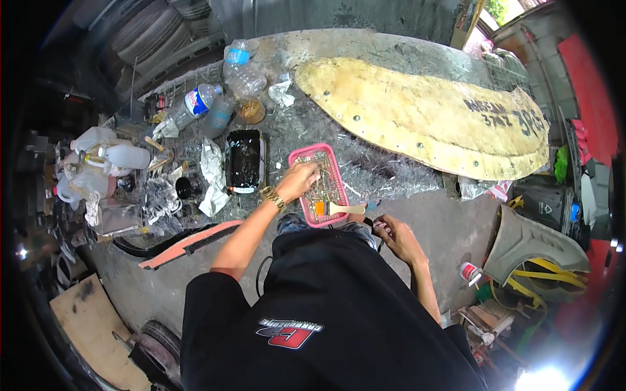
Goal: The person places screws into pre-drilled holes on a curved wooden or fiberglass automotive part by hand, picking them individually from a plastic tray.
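A pink plastic basket [337,172] sits at the near edge of the workbench, holding many small metal bolts or screws [331,188]. My left hand [301,180], with a gold watch [274,198] at the wrist, reaches in over its left rim. Its fingers are pinched together among the metal pieces; whatever they grip is too small to make out. Across the basket's near end lies a paintbrush [347,209] with a pale handle and an orange part. My right hand [399,240] is low beside my thigh, right of the basket, its fingers curled around something mostly hidden.
A large yellowish moulded panel [417,117] covers the bench's right side. Left of the basket stand a black-coated container [245,159], crumpled white paper [212,176] and several plastic bottles [197,101]. A can [469,272] and a grey panel [531,244] are on the right.
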Tool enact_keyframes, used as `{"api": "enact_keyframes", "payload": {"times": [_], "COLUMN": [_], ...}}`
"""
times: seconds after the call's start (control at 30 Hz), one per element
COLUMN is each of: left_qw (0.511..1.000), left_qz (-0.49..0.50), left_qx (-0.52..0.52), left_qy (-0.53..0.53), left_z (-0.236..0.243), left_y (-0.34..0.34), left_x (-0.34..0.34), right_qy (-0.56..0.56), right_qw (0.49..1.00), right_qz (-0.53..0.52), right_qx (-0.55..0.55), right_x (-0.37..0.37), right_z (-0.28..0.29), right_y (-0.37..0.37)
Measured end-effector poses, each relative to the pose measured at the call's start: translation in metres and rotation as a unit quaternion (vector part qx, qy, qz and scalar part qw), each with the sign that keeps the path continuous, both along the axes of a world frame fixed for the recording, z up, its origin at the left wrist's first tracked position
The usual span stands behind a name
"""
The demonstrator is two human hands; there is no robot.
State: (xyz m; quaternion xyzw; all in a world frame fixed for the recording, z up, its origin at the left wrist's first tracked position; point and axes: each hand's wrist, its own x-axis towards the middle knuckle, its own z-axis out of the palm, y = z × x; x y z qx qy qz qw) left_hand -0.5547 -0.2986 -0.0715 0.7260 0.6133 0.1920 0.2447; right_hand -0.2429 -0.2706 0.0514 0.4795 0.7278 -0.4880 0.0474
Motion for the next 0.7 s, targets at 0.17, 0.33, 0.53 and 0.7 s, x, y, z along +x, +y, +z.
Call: {"api": "enact_keyframes", "payload": {"times": [0.17,0.33,0.53,0.7], "left_qw": [0.874,0.749,0.757,0.778], "left_qz": [0.18,0.192,0.201,0.192], "left_qx": [-0.085,-0.007,0.007,0.028], "left_qy": [-0.442,-0.634,-0.621,-0.598], "left_z": [0.048,0.103,0.133,0.137], "left_y": [-0.002,-0.011,-0.022,-0.024], "left_x": [0.013,0.033,0.044,0.046], "right_qy": [0.052,0.14,0.312,0.332], "right_qw": [0.998,0.988,0.925,0.918], "right_qz": [0.028,-0.012,-0.102,-0.099], "right_qx": [-0.001,-0.068,-0.193,-0.196], "right_x": [-0.019,-0.053,-0.091,-0.099], "right_z": [0.007,0.02,0.031,0.03], "right_y": [0.015,0.026,0.036,0.039]}}
